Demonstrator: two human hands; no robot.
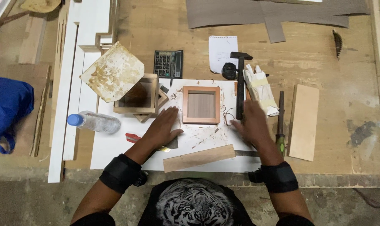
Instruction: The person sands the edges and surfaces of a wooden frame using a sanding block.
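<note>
On the white board (114,146) in front of me my left hand (162,127) lies flat and open, fingers spread, holding nothing, just left of the small square wooden frame (201,105). My right hand (252,123) is blurred; it looks open with the fingers stretched toward the lower end of the black hammer (240,83), and I cannot tell whether it touches it. The frame sits between my two hands, apart from both, its reddish rim lying flat around a darker panel.

Below my hands a wood strip (199,157) lies slanted near the board's front edge. Left of my wrist is a red-handled knife (133,137), and further left a plastic bottle (94,121) on its side. Behind my left hand stands an open wooden box (137,98) with a stained tile (112,71) tipped over it.

My worry is the knife: it lies close to my left forearm, and a careless sweep could catch it. The bottle, lying loose, could also roll if the board is bumped.
</note>
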